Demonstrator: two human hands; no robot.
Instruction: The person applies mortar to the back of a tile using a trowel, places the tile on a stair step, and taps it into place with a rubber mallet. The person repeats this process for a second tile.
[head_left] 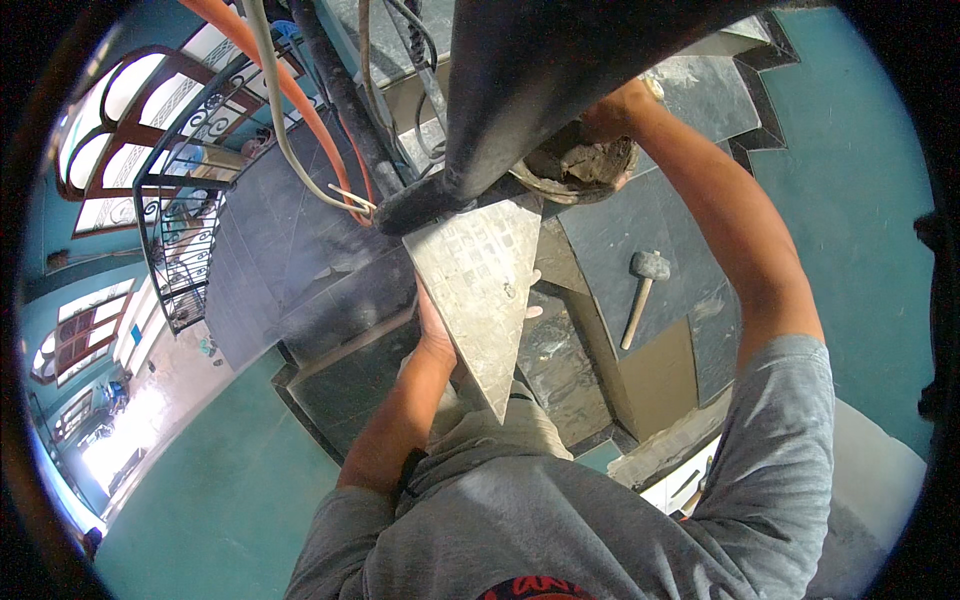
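Note:
My left hand (432, 330) supports a pale triangular tile (473, 290) from beneath, fingertips showing past its right edge; its point hangs toward my lap. Above the tile, a round container (578, 163) of grey-brown mortar sits partly behind the thick black post (495, 75). My right hand (618, 112) reaches to the container's upper side, closed; what it grips is mostly hidden. A mallet (643, 290) with a grey head and wooden handle lies on a dark tiled step to the right.
Orange and beige conduits (290, 100) hang beside the post. A black iron railing (180, 250) and arched windows are at the left. Dark stone steps (340, 280) surround me, edged by teal walls (840, 200). Small items are on the pale floor at far lower left.

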